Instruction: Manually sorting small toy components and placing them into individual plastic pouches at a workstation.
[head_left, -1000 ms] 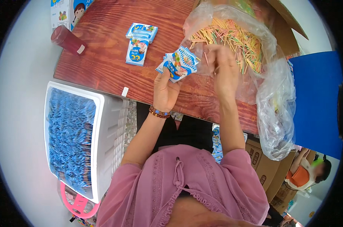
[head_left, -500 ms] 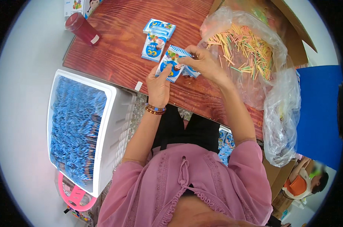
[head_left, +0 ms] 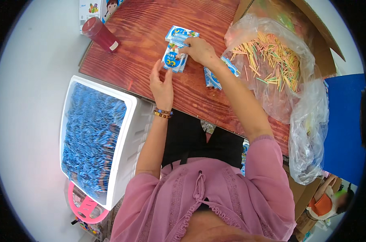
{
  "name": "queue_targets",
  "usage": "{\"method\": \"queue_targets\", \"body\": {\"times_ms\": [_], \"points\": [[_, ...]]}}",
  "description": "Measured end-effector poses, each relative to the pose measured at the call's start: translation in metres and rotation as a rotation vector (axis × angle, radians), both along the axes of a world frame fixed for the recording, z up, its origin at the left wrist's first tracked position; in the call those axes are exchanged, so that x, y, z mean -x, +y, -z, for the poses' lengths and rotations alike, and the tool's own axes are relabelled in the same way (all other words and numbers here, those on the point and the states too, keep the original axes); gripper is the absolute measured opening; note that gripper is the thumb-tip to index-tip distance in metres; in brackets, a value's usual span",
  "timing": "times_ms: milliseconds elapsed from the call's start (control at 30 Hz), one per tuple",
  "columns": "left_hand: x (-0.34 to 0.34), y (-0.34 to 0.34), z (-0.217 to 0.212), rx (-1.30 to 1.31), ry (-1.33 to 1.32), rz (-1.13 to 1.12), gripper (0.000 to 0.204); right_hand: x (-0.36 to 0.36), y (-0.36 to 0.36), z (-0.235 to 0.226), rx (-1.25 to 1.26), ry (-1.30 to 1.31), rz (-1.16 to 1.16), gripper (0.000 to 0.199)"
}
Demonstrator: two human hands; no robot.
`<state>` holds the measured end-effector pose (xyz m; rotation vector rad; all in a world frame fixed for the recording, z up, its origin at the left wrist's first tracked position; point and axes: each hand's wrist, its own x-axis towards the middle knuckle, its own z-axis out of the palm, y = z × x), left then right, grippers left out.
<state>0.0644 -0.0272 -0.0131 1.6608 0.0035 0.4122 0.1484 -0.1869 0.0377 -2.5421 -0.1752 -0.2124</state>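
Observation:
A small pile of blue-and-white candy packets [head_left: 173,60] lies on the red-brown wooden table [head_left: 138,28]. My right hand [head_left: 202,52] reaches over the pile, thumb and finger closed on the upper right edge of its top packet. Just below the pile, my left hand [head_left: 162,86] holds nothing; its fingers are apart, with the tips close to the packet's lower left edge. Other packets [head_left: 213,78] lie to the right, partly covered by my right forearm.
A clear plastic bag [head_left: 308,137] of thin pastel sticks [head_left: 271,60] lies open at the right, beside a cardboard box [head_left: 316,24]. At left stands a white crate [head_left: 136,117] packed with blue packets [head_left: 92,133]. A capped red container [head_left: 100,34] lies at the far left. Another person [head_left: 330,199] sits lower right.
The packet held in both hands is now on the pile. My right hand moved left and away with it, while my left hand let go and opened. The whole view shifted slightly.

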Motion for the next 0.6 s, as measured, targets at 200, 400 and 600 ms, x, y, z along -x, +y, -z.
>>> {"method": "queue_targets", "body": {"times_ms": [200, 400, 600], "points": [[0.012, -0.009, -0.015, -0.293, -0.097, -0.059, 0.034, 0.041, -0.043, -0.035, -0.193, 0.010, 0.032, 0.023], [0.017, -0.068, -0.033, -0.422, -0.091, 0.144, 0.033, 0.112, -0.112, -0.009, -0.289, 0.109, 0.166, 0.017], [-0.002, -0.081, -0.016, -0.732, -0.124, 0.122, 0.033, 0.143, -0.099, -0.006, -0.187, 0.114, 0.257, 0.039]]}}
